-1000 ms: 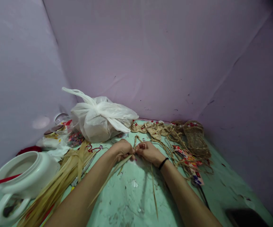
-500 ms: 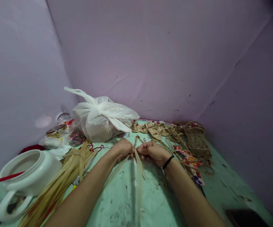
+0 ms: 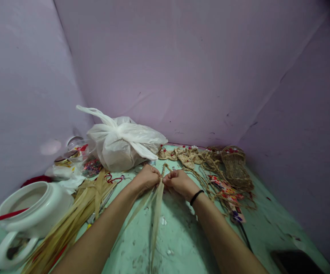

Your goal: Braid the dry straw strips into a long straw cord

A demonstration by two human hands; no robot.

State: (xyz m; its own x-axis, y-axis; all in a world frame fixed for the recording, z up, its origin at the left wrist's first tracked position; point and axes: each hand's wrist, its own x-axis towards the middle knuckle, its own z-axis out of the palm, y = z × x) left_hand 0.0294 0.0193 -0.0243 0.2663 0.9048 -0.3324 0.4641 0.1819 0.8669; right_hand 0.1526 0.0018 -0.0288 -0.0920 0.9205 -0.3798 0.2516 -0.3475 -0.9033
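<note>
My left hand (image 3: 147, 178) and my right hand (image 3: 177, 182) meet knuckle to knuckle over the green table (image 3: 182, 243). Both are closed, pinching the same bunch of pale straw strips (image 3: 156, 205) near where it joins a thin braided cord (image 3: 164, 168) that runs away from me. The loose strip ends hang toward me between my forearms. A black band circles my right wrist.
A knotted white plastic bag (image 3: 121, 140) sits behind my hands. Left are a heap of straw strips (image 3: 76, 217), a white jar with a handle (image 3: 24, 213) and small bead containers (image 3: 80, 158). Woven straw pieces with beads (image 3: 233, 167) lie to the right. Purple walls enclose the table.
The loose strips have swung from splayed to gathered together, hanging straight toward me. My right hand has drawn in closer to the left and closed tighter.
</note>
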